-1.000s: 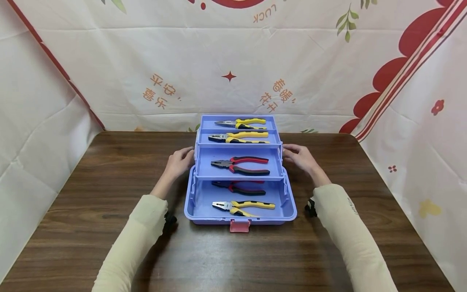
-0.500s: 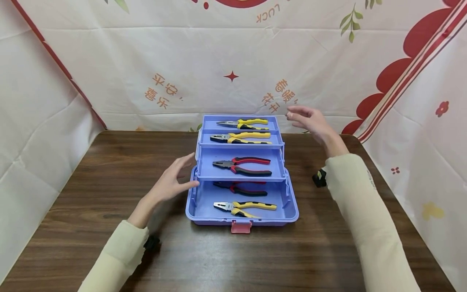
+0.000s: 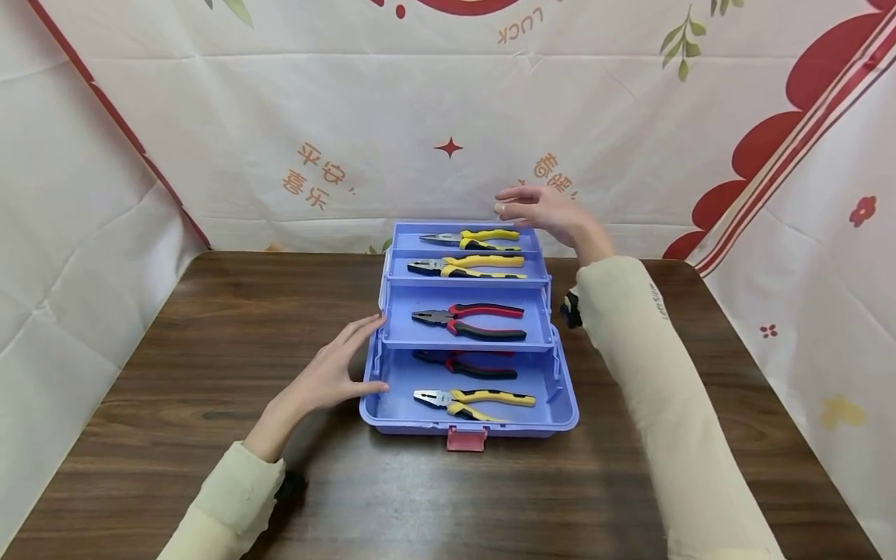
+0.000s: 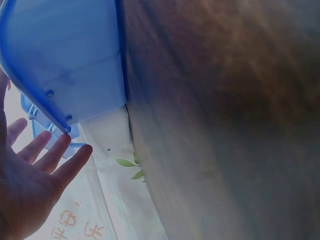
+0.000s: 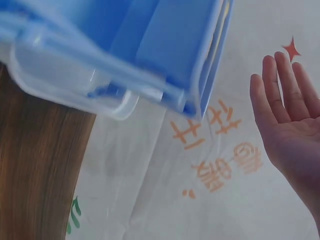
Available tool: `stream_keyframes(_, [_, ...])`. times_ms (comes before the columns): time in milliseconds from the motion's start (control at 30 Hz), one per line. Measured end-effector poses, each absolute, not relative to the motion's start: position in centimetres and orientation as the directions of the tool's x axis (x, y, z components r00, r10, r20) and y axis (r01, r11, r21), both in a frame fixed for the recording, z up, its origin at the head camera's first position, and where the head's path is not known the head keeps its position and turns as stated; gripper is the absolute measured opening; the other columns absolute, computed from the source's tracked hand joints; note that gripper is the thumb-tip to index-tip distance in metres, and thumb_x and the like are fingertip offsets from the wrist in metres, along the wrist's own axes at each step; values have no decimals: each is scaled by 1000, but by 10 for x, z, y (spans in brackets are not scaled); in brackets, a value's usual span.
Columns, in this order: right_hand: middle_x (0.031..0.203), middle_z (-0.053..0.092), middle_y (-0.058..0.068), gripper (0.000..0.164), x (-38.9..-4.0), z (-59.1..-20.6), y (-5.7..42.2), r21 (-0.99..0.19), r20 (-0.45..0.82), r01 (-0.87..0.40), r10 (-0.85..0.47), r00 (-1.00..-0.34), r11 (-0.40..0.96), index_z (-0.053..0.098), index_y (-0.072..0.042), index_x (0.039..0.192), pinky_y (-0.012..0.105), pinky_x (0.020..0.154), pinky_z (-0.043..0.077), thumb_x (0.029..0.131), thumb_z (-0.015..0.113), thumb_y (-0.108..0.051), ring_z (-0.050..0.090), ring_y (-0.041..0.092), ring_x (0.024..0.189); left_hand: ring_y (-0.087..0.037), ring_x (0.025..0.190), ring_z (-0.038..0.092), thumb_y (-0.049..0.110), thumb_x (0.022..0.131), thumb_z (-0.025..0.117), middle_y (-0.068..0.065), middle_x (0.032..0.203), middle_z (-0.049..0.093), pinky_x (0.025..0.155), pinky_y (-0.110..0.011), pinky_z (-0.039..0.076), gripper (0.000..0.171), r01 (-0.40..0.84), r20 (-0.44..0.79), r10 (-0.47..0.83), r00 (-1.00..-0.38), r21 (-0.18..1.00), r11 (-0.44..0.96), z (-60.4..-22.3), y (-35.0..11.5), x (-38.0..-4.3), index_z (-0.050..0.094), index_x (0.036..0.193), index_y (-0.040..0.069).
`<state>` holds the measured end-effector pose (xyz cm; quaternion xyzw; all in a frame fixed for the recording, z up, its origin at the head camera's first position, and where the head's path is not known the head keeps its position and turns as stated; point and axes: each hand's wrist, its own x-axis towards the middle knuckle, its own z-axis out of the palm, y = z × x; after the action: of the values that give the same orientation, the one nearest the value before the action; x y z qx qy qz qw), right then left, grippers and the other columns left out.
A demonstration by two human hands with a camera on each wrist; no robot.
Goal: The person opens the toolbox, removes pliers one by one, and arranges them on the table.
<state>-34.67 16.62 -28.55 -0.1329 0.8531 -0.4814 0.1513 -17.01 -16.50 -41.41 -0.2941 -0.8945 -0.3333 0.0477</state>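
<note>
A blue toolbox (image 3: 374,424) stands with its stepped trays raised and its red latch (image 3: 466,440) hanging at the front. Yellow-and-black needle-nose pliers (image 3: 483,236) lie in the top compartment, with yellow-and-black combination pliers (image 3: 483,262) just below. Red-and-black pliers (image 3: 486,310) rest in the lower tray. In the base are another red-and-black pair (image 3: 483,372), partly hidden by the tray, and yellow-handled pliers (image 3: 497,397). My left hand (image 3: 329,373) has spread fingers at the box's left side, thumb at the rim. My right hand (image 3: 549,211), holding nothing, hovers over the back right corner.
The brown wooden table (image 3: 210,373) runs around the toolbox on all sides. A white printed cloth (image 3: 392,101) hangs close behind the table's back edge and along both sides. A translucent lid (image 5: 60,80) shows behind the trays in the right wrist view.
My right hand left the box's right side, rose, and moved left over its back corner. My left hand spread and slid toward the front along the left side. The pliers have stayed in place.
</note>
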Motion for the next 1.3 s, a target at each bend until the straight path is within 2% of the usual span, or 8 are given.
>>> stream_keyframes(200, [126,43,4,59,-353,-290,146,-779,-189,-91,-370,-909,620,45,-14,129,39,92,34,80,62,-40,43,22,110,-21,119,35,41,67,75,-4,138,30,88,-45,36,89,571,286,503,-816,540,619,-418,-166,-167,29,138,14])
stream_keyframes(333, [125,45,6,56,-355,-292,139,-739,-229,-72,-351,-908,669,46,-15,129,41,93,33,81,60,-40,42,24,112,-21,119,36,46,68,72,-5,135,33,88,-44,36,89,575,288,508,-812,541,613,-418,-166,-167,29,138,14])
stream_keyframes(600, [126,44,8,53,-363,-294,133,-637,-245,-115,-342,-907,762,50,-16,125,45,94,28,81,58,-45,36,26,115,-20,119,36,48,68,71,-5,135,33,88,-44,36,89,576,288,507,-812,534,619,-419,-167,-168,28,139,14])
stream_keyframes(767, [129,41,10,51,-366,-295,130,-608,-277,-144,-378,-883,781,50,-14,125,46,94,27,83,56,-43,34,27,116,-20,119,35,53,69,66,-5,135,33,89,-43,35,89,567,275,507,-817,541,621,-421,-167,-167,27,139,15])
stream_keyframes(1067, [129,39,12,52,-369,-297,126,-611,-317,-176,-443,-839,772,46,-9,128,44,94,28,85,56,-36,34,28,115,-20,119,34,52,69,67,-6,135,33,90,-43,35,89,563,268,507,-819,546,620,-420,-167,-167,27,139,15])
stream_keyframes(1300, [120,48,13,38,-370,-301,124,-610,-288,-223,-475,-831,760,51,-5,121,40,92,32,87,56,-21,41,26,110,-20,119,35,47,68,70,-6,134,34,90,-43,35,89,562,273,502,-821,545,622,-420,-167,-166,27,139,15])
